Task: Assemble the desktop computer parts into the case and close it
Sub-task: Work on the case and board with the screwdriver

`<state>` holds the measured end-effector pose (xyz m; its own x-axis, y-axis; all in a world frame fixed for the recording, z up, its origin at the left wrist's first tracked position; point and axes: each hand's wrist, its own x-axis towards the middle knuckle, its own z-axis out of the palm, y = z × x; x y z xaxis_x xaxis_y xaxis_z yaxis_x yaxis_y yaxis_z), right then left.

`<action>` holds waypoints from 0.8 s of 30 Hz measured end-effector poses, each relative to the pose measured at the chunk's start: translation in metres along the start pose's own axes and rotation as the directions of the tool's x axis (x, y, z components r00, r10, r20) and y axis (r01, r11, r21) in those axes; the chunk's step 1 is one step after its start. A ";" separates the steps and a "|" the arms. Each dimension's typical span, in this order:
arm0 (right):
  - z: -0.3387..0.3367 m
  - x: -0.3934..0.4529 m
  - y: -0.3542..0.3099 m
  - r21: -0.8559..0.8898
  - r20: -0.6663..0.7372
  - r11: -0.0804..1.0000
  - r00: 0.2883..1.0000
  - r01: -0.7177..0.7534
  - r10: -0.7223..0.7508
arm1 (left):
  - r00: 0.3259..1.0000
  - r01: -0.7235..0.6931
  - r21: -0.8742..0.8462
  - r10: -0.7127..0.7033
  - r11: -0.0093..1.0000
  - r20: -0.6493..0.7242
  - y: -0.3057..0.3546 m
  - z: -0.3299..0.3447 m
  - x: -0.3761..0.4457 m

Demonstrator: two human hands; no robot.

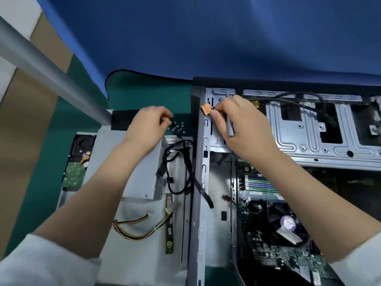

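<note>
Over the open case [309, 141] lying on the desk, the right hand [245, 129] grips a grey screwdriver [229, 124] with curled fingers, while the left hand [148, 126] reaches, fingers pinched, over loose screws [178, 126] beside the case.

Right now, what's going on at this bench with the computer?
A person is partway through building a desktop PC. The open grey metal computer case lies on its side with the green motherboard already inside. The right hand holds a slim grey screwdriver near a small orange connector at the case's edge. The left hand reaches for the small silver screws on the green mat. The grey power supply box, green memory stick and hard drive still wait outside.
</note>
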<state>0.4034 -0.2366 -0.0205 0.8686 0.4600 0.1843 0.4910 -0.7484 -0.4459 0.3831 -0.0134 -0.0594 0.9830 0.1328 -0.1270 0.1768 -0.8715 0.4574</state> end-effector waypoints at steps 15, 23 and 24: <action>0.002 0.001 0.001 0.022 -0.024 1.000 1.000 0.015 -0.015 | 0.897 -0.145 0.258 0.017 0.955 0.442 0.003 0.032 0.072; 0.001 0.001 0.000 0.020 -0.032 1.000 0.999 0.011 -0.010 | 0.917 -0.091 0.180 0.012 0.979 0.400 -0.004 0.039 0.075; 0.001 0.001 0.000 0.022 -0.031 1.000 0.999 0.010 -0.009 | 0.919 -0.083 0.175 0.007 0.981 0.394 -0.005 0.040 0.075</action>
<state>0.4038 -0.2359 -0.0214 0.8658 0.4518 0.2152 0.4978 -0.7332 -0.4632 0.4537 -0.0183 -0.1063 0.8848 -0.0701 -0.4607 0.0836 -0.9487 0.3049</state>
